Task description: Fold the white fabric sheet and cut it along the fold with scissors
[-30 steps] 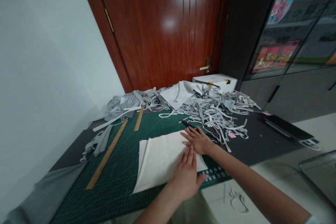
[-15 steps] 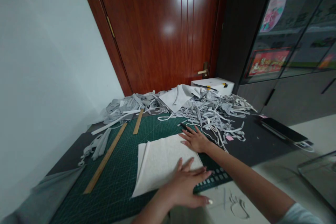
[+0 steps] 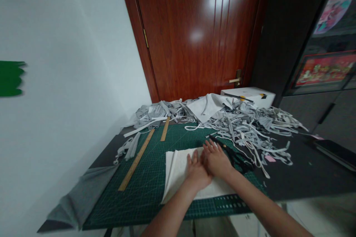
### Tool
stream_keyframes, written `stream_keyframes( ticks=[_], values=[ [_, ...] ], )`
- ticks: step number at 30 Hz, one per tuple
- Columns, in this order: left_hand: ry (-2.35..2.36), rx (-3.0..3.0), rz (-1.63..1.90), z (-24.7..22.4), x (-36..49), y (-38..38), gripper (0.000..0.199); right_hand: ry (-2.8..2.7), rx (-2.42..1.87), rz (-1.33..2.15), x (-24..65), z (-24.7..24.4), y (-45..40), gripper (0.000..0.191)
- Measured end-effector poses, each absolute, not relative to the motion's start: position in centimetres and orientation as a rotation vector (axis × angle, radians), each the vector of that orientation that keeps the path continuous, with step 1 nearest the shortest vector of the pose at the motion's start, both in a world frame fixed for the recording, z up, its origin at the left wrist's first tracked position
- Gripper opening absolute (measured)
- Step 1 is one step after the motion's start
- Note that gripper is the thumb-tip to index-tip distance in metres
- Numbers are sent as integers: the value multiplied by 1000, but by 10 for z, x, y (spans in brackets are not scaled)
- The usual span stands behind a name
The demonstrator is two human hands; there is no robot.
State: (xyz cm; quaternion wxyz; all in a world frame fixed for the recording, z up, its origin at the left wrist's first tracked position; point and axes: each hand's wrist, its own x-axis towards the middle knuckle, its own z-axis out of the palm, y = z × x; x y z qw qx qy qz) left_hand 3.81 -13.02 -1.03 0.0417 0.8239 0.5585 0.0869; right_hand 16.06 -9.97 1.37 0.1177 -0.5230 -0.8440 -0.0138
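A folded piece of cream cloth lies on the green cutting mat, with a crease along its left side. My left hand rests flat on the middle of the cloth, its fingers spread forward. Beside it, my right hand lies palm down over the cloth's upper right part, fingers stretched out; the two hands touch or overlap slightly. Just beyond my right hand are black scissors, partly hidden by it.
Two wooden rulers, a long one and a shorter one, lie left on the mat. Grey fabric strips heap along the back, before a white box. Grey cloth hangs at the left edge; a dark phone-like object lies right.
My left hand has moved forward from the cloth's near right edge onto its middle, beside my right hand. The camera view has turned left, so everything appears shifted right.
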Motion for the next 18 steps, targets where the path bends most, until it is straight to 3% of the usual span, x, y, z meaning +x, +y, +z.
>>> stream_keyframes(
  ticks=[5,8,9,13,18],
  values=[
    [1723,2560,285,-16,47,-130,54,-2293,-1434,300,124,0,-127,55],
    [1666,2418,275,3,38,-121,59,-2177,-1366,503,140,-8,-125,59],
    [1696,2288,253,13,30,-114,60,-2155,-1371,518,147,-10,-124,60],
    [2019,2059,292,60,-23,-70,30,-2236,-1458,361,157,-12,-123,55],
    [2530,1749,383,80,-83,-35,43,-2356,-1480,245,145,-10,-130,55]
  ],
)
